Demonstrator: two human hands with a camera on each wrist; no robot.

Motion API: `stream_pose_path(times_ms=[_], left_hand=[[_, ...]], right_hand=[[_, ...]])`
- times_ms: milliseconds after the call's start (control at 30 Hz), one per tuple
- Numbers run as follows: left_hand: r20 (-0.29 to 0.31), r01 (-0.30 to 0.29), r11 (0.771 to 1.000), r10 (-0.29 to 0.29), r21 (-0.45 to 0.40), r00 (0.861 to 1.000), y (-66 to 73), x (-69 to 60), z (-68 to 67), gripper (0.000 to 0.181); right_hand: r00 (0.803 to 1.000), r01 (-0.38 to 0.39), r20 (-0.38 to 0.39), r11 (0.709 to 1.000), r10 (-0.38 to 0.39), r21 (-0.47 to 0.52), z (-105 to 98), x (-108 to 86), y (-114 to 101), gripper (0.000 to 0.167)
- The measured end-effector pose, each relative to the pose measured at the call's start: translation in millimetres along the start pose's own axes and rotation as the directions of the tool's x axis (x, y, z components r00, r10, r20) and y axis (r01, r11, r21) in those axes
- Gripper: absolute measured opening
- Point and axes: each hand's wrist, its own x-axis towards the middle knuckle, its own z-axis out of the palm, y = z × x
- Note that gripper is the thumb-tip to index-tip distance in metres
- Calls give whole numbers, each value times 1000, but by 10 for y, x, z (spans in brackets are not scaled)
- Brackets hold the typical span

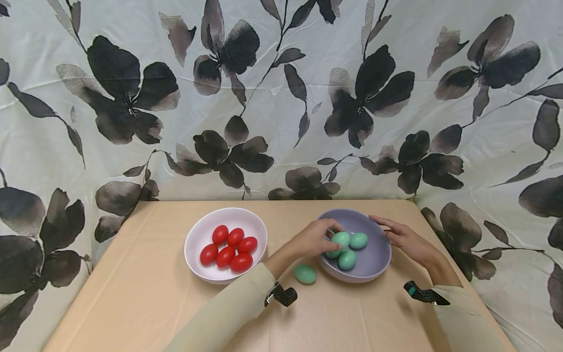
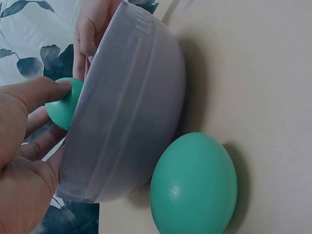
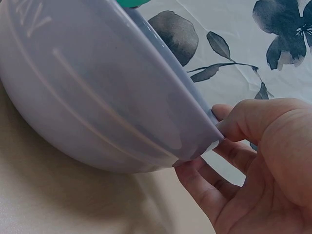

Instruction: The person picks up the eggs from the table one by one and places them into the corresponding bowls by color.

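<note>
My left hand (image 1: 315,238) reaches over the near-left rim of a purple bowl (image 1: 376,256). Thumb and fingers pinch a green egg (image 2: 63,107) at the bowl's mouth. Other green eggs (image 1: 347,260) lie inside the bowl, one partly hidden by the left hand. My right hand (image 1: 411,242) grips the bowl's right rim; the right wrist view shows the thumb at the rim and other fingers against the outer wall (image 3: 97,92). Outside the bowl, below the left wrist, a loose green egg (image 1: 305,274) lies on the table.
A pink-white bowl (image 1: 193,259) stands at the left, holding several red eggs (image 1: 226,257). Both bowls rest on a tan-covered table (image 1: 132,293). Behind it hangs a white cloth with dark flowers (image 1: 299,107). My left forearm passes close to the pink-white bowl.
</note>
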Motion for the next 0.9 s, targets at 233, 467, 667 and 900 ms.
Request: stream_pose_path(times_ms=[233,467,667,900], left_hand=[[26,-5,996,3,84,1000,34,48,9,39],[46,-9,988,2,157,999,52,93,28,37],[59,-4,977,-8,212,998,52,122,43,37],[78,-17,970,-2,241,997,72,151,60,39]], right_hand=[[1000,-18,-6,1000,18,-10,-9,2,22,48],[1000,-8,4,1000,8,3,-7,7,12,49],[1000,-15,3,1000,14,20,-2,7,-2,49],[1000,-11,1,1000,11,16,2,1,1,48]])
